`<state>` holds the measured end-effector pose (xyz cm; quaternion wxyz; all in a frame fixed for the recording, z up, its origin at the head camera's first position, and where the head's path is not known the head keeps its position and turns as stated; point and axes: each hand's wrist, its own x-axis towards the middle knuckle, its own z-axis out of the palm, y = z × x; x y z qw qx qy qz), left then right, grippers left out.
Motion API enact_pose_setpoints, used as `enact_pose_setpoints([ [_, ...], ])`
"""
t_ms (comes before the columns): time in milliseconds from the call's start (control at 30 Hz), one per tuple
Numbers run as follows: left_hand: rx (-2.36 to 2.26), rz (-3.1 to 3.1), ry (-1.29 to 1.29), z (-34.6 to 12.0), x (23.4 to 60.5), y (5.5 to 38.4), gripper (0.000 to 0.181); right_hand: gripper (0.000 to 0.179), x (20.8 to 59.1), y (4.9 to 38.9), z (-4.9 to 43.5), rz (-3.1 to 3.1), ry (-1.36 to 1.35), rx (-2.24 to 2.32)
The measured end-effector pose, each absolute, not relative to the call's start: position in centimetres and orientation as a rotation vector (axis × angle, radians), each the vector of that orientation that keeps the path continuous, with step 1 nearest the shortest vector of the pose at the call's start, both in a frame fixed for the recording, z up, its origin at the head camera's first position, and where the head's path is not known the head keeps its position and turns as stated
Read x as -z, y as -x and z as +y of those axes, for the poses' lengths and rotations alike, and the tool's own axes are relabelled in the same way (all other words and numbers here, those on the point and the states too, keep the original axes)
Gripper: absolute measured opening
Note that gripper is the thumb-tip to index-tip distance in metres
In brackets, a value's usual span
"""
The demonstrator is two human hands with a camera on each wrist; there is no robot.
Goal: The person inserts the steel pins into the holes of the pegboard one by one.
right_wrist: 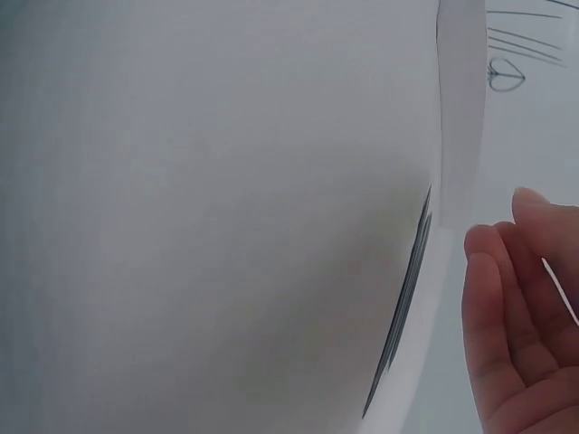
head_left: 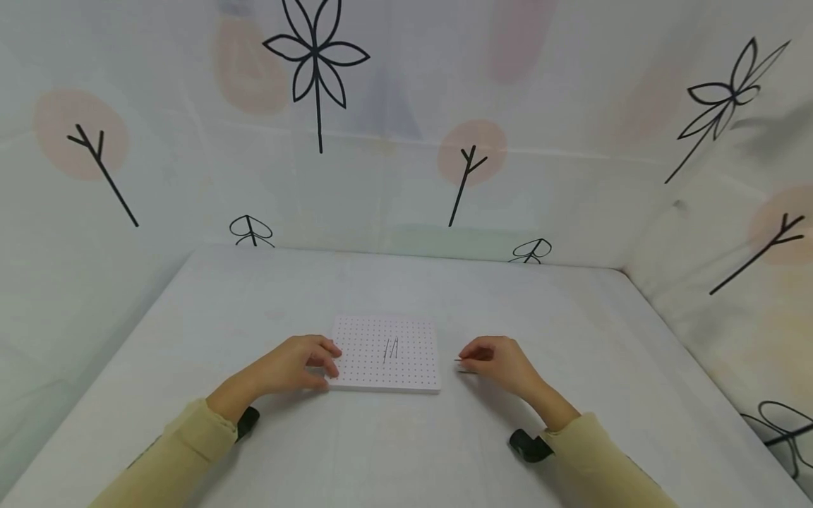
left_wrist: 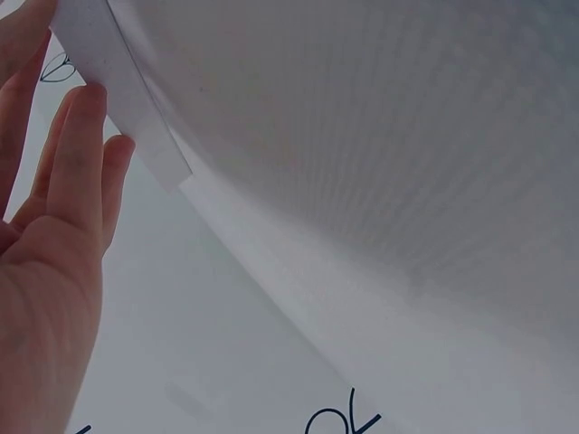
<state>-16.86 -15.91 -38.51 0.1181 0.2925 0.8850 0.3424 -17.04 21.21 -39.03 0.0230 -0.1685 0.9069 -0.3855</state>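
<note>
A white square board (head_left: 362, 374) with rows of small holes lies flat on the table, and several thin dark needles (head_left: 396, 348) stand upright in it. My left hand (head_left: 298, 365) rests at its left side, fingertips on the edge and thumb near the front corner. In the left wrist view its fingers (left_wrist: 80, 154) are fairly straight against the board's side wall (left_wrist: 136, 99). Right of the board, my right hand (head_left: 502, 363) pinches a thin needle (head_left: 457, 360), its tip poking out leftward. Below that hand, a small bundle of dark pointed needles (right_wrist: 401, 303) lies on the table.
The white tabletop (head_left: 394, 451) carries both forearms in beige sleeves, with a dark wrist camera (head_left: 530, 446) under the right one. White cloth walls (head_left: 381, 190) printed with plant drawings stand behind and at the sides.
</note>
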Motion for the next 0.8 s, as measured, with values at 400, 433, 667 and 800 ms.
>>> enact_pose_setpoints([
  [400, -1.005, 2.586, -0.855, -15.8, 38.4, 16.9, 0.014, 0.01, 38.8, 17.8, 23.1, 2.806, 0.531, 1.1],
  [433, -1.002, 2.588, -0.858, -15.8, 38.4, 16.9, 0.014, 0.01, 38.8, 17.9, 23.2, 2.802, 0.544, 1.089],
  [667, -0.997, 2.595, -0.855, -15.9, 38.4, 16.9, 0.014, 0.01, 38.8, 19.0, 23.8, 2.761, 0.613, 0.999],
  [800, -0.996, 2.602, -0.838, -15.9, 38.6, 16.9, 0.015, 0.009, 39.0, 19.6, 23.7, 2.736, 0.659, 0.95],
])
